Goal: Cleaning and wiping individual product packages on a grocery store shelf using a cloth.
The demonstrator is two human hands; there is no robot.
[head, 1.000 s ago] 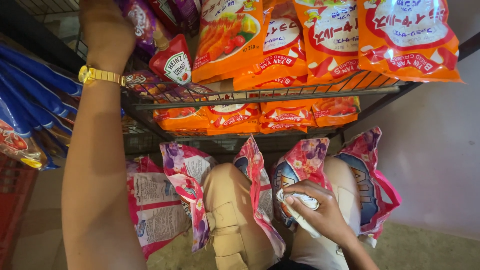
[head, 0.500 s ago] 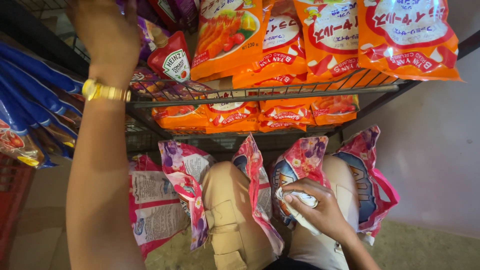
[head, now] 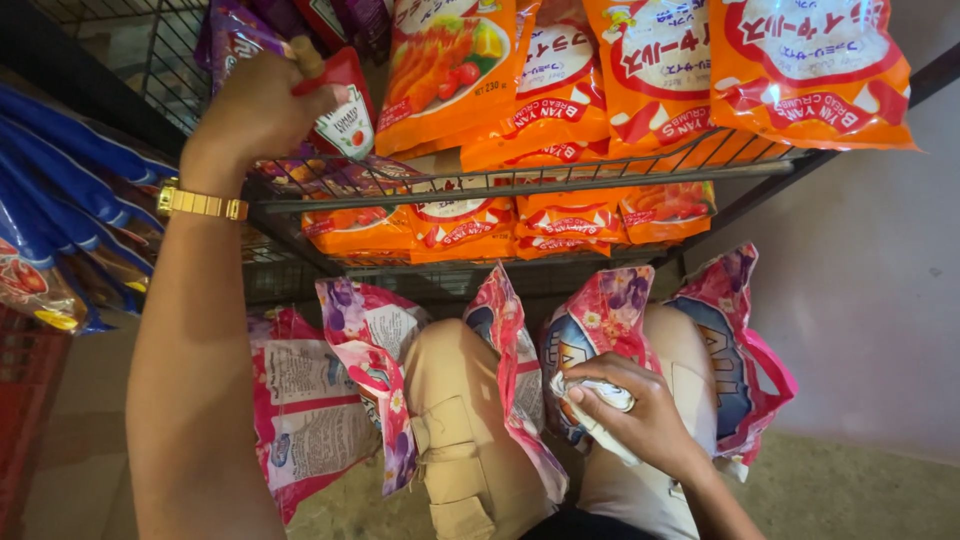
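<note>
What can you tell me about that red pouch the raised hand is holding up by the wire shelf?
The red pouch is a small, glossy, soft plastic sachet with a white label panel bearing a tomato picture. The left hand grips it near the top of the wire shelf, fingers wrapped over its upper left part, so only its right and lower portions show. It sits tilted, label facing the camera, just left of the orange snack bags and in front of purple packets. It looks sealed and full; its top edge is hidden.

Shiny orange plastic snack bags (head: 640, 80) are leaning on a dark wire shelf (head: 520, 180), more flat orange packets (head: 500, 222) are lying beneath it, and long blue plastic packets (head: 60, 200) are hanging at left.
</note>
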